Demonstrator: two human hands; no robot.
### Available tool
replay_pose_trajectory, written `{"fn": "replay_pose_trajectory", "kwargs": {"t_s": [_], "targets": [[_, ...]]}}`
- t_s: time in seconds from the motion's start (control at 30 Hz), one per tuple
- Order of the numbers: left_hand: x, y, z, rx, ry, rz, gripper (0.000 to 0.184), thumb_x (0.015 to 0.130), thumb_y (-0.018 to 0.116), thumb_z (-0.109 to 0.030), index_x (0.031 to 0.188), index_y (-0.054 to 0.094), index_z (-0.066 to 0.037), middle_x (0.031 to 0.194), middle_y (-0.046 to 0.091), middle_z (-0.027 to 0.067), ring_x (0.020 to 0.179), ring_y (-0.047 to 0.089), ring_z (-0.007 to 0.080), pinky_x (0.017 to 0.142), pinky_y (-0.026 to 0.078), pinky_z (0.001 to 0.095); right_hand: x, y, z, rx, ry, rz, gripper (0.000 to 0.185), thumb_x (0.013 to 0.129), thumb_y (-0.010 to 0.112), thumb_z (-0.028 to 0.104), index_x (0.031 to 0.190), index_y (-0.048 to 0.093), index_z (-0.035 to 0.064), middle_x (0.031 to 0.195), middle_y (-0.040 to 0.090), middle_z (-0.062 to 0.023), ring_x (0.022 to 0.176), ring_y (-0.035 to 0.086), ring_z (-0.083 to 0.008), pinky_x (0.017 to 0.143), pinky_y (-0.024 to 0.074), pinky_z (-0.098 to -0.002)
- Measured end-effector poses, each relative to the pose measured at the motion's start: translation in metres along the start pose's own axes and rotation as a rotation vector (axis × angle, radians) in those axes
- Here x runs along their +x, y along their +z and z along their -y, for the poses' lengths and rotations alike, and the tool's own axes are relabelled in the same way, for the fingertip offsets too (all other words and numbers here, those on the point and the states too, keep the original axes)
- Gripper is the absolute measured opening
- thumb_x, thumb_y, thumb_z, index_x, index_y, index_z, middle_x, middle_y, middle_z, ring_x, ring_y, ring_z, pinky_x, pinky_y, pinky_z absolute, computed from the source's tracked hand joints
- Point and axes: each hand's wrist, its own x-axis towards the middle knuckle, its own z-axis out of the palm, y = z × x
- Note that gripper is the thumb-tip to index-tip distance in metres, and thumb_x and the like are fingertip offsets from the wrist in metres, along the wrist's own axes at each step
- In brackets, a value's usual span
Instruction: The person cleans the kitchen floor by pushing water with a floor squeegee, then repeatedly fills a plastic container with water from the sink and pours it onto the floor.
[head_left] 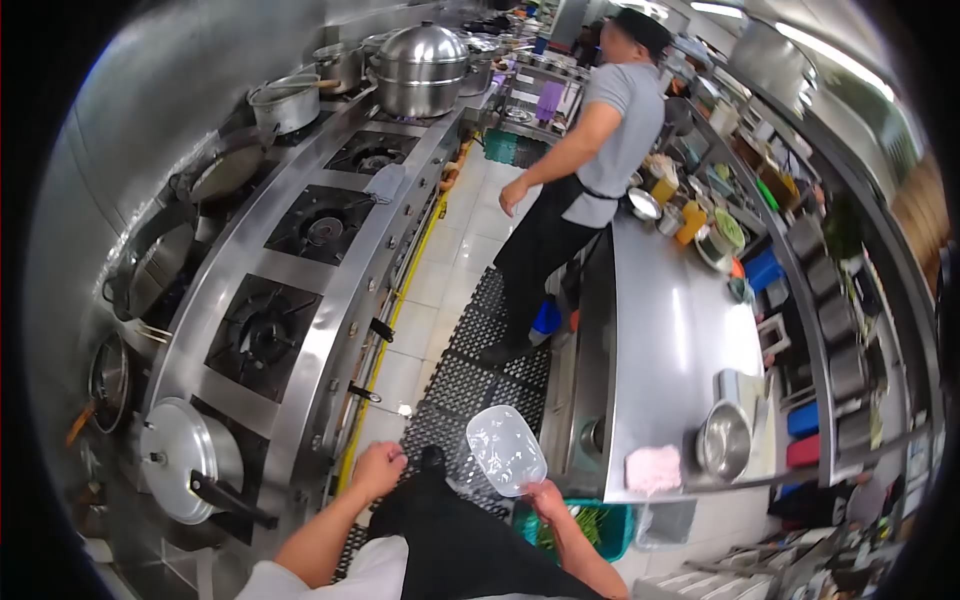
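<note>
Plastic container (505,450) aloft over black mat (490,385), not set down; right hand (543,498) grasps its rim. Left hand (380,470) curled, can't tell if empty. Greens (590,524) sit in tub (627,532).

Milky clear on the plastic container (507,448); black on the near apron (450,535); silver-grey across the stove (283,268); black, patterned with pale holes, on the floor mat (470,350); teal-green on the basket (621,537); probably purple on the distant, blurry cloth (549,100).
</note>
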Motion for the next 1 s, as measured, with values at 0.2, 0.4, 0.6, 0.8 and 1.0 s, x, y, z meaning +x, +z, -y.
{"fn": "replay_pose_trajectory", "kwargs": {"t_s": [0.2,0.4,0.6,0.8,1.0], "targets": [[0.144,-0.036,-0.093,0.056,0.196,-0.086,0.023,0.078,0.061,-0.021,0.092,0.061,-0.003,0.085,0.059,0.0167,0.081,0.058,0.0345,0.072,0.047,0.0423,0.054,0.022,0.112,-0.02,0.088,-0.015,0.011,0.077,0.05,0.012,0.08,0.058,0.004,0.064,0.051,0.0001,0.053,0.044,-0.0091,0.046,0.033,-0.0238],[0.246,-0.068,-0.116,0.175,0.128,-0.163,0.025,0.078,0.062,-0.021,0.096,0.061,-0.004,0.089,0.059,0.0147,0.081,0.059,0.0321,0.072,0.048,0.0404,0.142,0.027,0.164,0.005,0.029,0.055,0.016,0.077,0.048,0.012,0.085,0.059,0.0029,0.071,0.056,-0.0024,0.059,0.049,-0.0097,0.051,0.0377,-0.0239],[0.291,-0.082,-0.116,0.183,-0.073,-0.228,0.026,0.078,0.062,-0.021,0.098,0.061,-0.004,0.09,0.059,0.0133,0.083,0.06,0.0298,0.073,0.048,0.04,0.255,0.038,0.213,-0.094,0.089,0.243,0.016,0.076,0.05,0.009,0.086,0.061,0.0025,0.067,0.052,0.001,0.055,0.042,-0.0086,0.05,0.0314,-0.0235],[0.322,-0.071,-0.098,0.082,-0.213,-0.307,0.025,0.079,0.062,-0.021,0.097,0.062,-0.004,0.09,0.058,0.0132,0.084,0.058,0.0309,0.074,0.047,0.0391,0.343,0.075,0.251,-0.034,0.207,0.276,0.025,0.074,0.052,0.007,0.098,0.059,0.0005,0.089,0.06,-0.0045,0.075,0.053,-0.0139,0.065,0.0413,-0.0265],[0.385,-0.092,-0.092,0.257,-0.112,-0.376,0.025,0.078,0.06,-0.015,0.101,0.06,-0.005,0.093,0.058,0.0143,0.092,0.056,0.0329,0.079,0.046,0.0405,0.419,0.106,0.292,0.094,0.217,0.263,0.03,0.072,0.055,0.006,0.102,0.056,0.0027,0.102,0.058,-0.0075,0.099,0.053,-0.0227,0.086,0.0406,-0.0421]]}}
